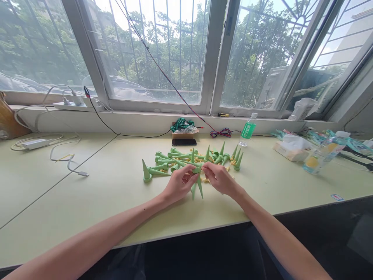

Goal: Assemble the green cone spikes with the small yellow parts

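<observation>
in the head view, the person's left hand is gripping a green spike by its wide end, between thumb and fingers; the right hand is pinching close beside that end, its exact hold being unclear.

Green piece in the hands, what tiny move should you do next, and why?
I'd probably press the right hand gently towards the green piece, with the left hand steady. The left fingers already grip it, and the right fingertips are at its edge. Whether they pinch something small is hard to see.
</observation>
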Tool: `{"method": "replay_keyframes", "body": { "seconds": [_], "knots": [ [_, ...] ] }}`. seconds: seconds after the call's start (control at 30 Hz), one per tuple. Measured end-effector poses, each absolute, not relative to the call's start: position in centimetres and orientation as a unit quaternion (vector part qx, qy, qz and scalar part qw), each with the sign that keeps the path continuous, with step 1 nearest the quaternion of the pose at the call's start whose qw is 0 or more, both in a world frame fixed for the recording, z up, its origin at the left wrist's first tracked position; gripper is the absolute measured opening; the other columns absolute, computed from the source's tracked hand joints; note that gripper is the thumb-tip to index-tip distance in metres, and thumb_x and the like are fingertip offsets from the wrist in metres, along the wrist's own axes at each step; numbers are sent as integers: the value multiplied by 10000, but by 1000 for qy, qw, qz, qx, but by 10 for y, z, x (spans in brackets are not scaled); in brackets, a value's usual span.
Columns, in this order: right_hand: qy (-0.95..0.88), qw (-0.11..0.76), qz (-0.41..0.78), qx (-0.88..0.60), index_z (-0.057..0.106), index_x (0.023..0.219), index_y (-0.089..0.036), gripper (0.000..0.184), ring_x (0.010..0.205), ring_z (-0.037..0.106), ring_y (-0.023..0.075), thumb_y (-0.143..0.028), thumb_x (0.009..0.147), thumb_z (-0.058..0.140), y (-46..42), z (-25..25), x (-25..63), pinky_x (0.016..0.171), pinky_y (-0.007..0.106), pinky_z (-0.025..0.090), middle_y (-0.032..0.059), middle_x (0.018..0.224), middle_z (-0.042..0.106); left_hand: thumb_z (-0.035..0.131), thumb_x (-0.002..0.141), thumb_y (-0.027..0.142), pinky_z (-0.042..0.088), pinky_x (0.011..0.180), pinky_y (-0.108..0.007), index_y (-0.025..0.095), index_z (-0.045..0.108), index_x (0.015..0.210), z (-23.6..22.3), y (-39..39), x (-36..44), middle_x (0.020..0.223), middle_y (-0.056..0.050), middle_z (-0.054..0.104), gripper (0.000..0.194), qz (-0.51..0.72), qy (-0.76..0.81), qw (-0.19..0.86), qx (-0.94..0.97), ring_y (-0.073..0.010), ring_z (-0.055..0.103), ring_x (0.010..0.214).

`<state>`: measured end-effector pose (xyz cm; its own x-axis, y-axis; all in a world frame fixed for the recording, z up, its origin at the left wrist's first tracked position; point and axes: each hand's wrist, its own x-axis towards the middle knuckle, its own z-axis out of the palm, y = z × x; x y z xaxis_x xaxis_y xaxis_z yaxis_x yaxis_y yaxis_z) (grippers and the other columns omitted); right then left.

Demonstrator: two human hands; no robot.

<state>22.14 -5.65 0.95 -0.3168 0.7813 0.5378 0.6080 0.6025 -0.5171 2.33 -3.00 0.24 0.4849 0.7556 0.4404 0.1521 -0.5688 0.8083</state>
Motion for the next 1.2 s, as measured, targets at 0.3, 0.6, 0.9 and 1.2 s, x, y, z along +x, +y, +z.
{"method": "replay_keyframes", "body": {
  "seconds": [0.3, 0.6, 0.9, 1.2],
  "knots": [
    [-777, 409, 148, -455, 514, 1002, -202, 149, 443, 297, 90, -303, 997, 405, -59, 14, 218, 473, 226, 253, -84, 544, 392, 563, 908, 341, 492, 512, -199, 173, 621, 1035, 1, -30, 23, 713, -1, 588, 218, 420, 284, 262, 821, -88, 515, 563],
    [-795, 411, 116, -430, 575, 1038, -191, 167, 543, 462, 123, -313, 965, 487, -56, 10, 219, 558, 248, 393, -12, 663, 554, 592, 881, 427, 420, 393, -180, 189, 560, 1019, 7, -32, 24, 751, 15, 520, 277, 427, 311, 394, 752, -71, 513, 466],
    [-805, 407, 113, -416, 585, 1028, -174, 133, 621, 524, 123, -255, 955, 509, -53, 5, 221, 625, 241, 423, 22, 785, 628, 575, 895, 423, 442, 432, -194, 187, 549, 1058, 4, -29, 22, 756, 18, 524, 289, 424, 319, 356, 769, -71, 512, 480],
    [-822, 355, 95, -435, 443, 713, -192, 316, 532, 352, 107, -279, 1005, 360, -53, 8, 221, 545, 245, 299, -37, 593, 421, 554, 910, 425, 423, 423, -176, 188, 556, 1038, 2, -30, 23, 762, 9, 546, 269, 432, 307, 298, 794, -66, 479, 503]
  ]
}}
